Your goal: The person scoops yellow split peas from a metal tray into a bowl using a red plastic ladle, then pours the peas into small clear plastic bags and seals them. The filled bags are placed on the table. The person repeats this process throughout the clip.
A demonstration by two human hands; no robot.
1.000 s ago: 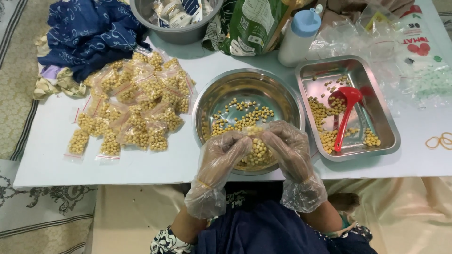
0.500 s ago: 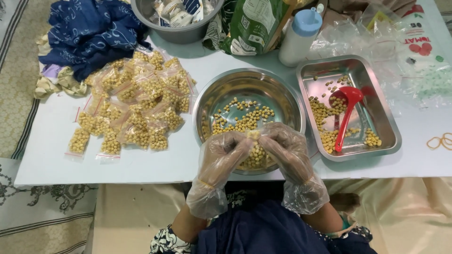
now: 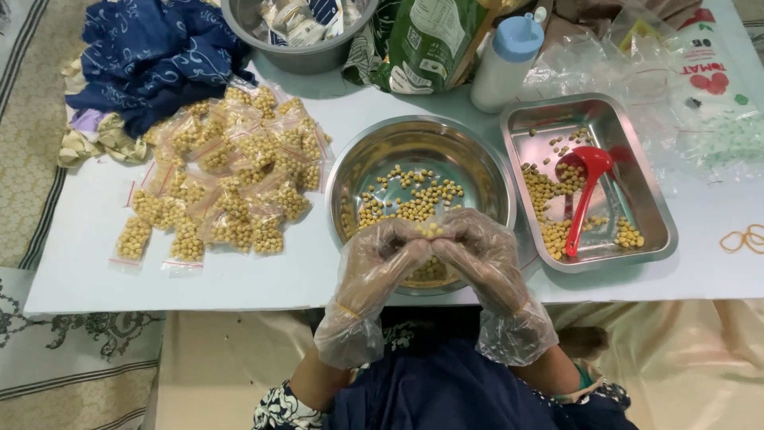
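Both my hands wear clear plastic gloves and meet over the near rim of a round steel bowl (image 3: 350, 171) that holds yellow bean-like pieces. My left hand (image 3: 374, 267) and my right hand (image 3: 481, 259) pinch a small clear bag of yellow pieces (image 3: 430, 231) between their fingertips. Only the bag's top shows between the fingers.
A pile of filled small bags (image 3: 219, 187) lies to the left. A steel tray (image 3: 652, 231) with yellow pieces and a red scoop (image 3: 585, 187) sits to the right. Behind stand a white bottle (image 3: 505, 64), a green packet (image 3: 426, 40), a grey bowl (image 3: 302, 56) and blue cloth (image 3: 155, 56). Rubber bands (image 3: 744, 239) lie far right.
My hands have stayed together over the bowl's near rim, with only small finger movements on the bag.
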